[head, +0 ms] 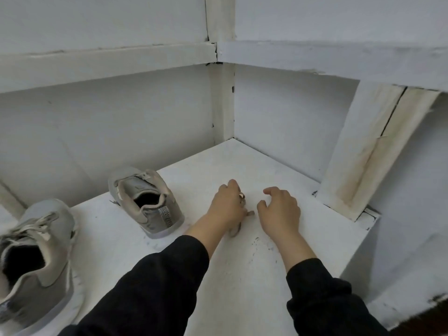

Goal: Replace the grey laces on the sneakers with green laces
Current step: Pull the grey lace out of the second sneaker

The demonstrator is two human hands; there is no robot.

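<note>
Your left hand (226, 207) is curled down over a bunched grey lace (236, 230) and grips it against the white shelf (242, 287). Only bits of the lace peek out by your fingers and beside your wrist. Your right hand (278, 209) is just beside it, fingers loosely bent, holding nothing. Two grey sneakers stand to your left, heels toward you: the far sneaker (145, 202) near your left hand, and the near sneaker (36, 263) at the frame's edge, threaded with grey laces (26, 230). One loose lace shows.
</note>
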